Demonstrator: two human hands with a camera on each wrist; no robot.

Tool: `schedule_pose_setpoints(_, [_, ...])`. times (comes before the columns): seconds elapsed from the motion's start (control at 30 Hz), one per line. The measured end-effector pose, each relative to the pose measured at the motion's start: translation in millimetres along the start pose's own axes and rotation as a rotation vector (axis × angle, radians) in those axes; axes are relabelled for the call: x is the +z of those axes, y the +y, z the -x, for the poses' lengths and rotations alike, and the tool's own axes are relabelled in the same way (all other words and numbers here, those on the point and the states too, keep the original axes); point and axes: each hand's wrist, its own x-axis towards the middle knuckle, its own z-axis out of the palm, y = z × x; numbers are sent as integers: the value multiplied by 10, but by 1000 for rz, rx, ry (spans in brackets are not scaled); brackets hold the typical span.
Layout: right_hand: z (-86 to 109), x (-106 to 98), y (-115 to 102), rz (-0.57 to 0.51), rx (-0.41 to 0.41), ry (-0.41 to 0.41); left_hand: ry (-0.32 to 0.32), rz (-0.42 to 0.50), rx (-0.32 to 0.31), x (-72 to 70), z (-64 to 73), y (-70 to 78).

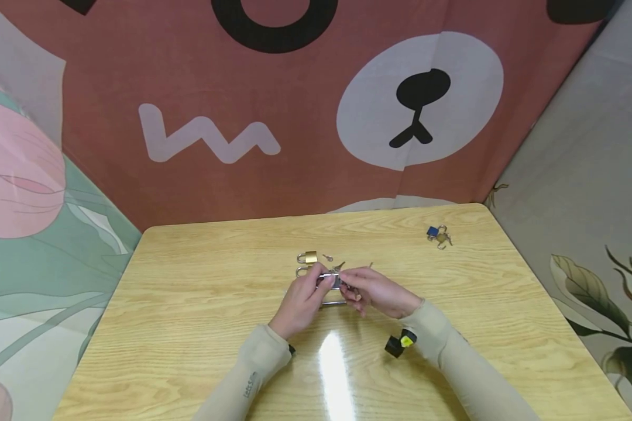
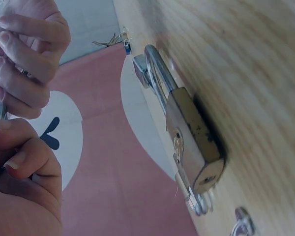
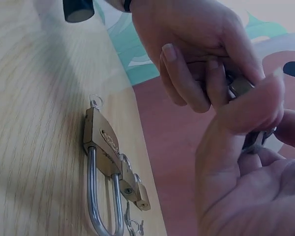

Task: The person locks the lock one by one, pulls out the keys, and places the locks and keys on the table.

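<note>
We see a wooden table [image 1: 179, 333] with the left hand [image 1: 301, 301] and right hand [image 1: 381, 292] meeting above it, fingers curled in close. Beneath them a large padlock [image 2: 194, 142] lies on the wood; beyond it rests a brass padlock [image 1: 310, 257]. The dark padlock [image 1: 336, 282] is off the table, gripped between left thumb and fingers, raised, we judge, so both hands can reach it. A key [image 1: 328, 257] lies near the brass one, perhaps for easy reach. The right fingers pinch a small metal piece [image 3: 258, 139], which we cannot identify.
</note>
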Motion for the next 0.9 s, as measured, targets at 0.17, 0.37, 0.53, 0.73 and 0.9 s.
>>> schedule_pose_setpoints(0.17, [21, -29, 14, 24, -27, 13, 12, -56, 26, -12, -1, 13])
schedule_pose_setpoints(0.37, [4, -4, 13, 221, -154, 84, 7, -9, 6, -13, -5, -2])
schedule_pose_setpoints(0.53, [11, 34, -7, 348, -194, 162, 6, -5, -4, -22, -6, -8])
schedule_pose_setpoints(0.73, [3, 33, 8, 376, -202, 173, -2, -10, -18, -26, -2, -14])
schedule_pose_setpoints(0.9, [33, -35, 17, 375, -203, 177, 1, -21, -28, -40, -1, -30])
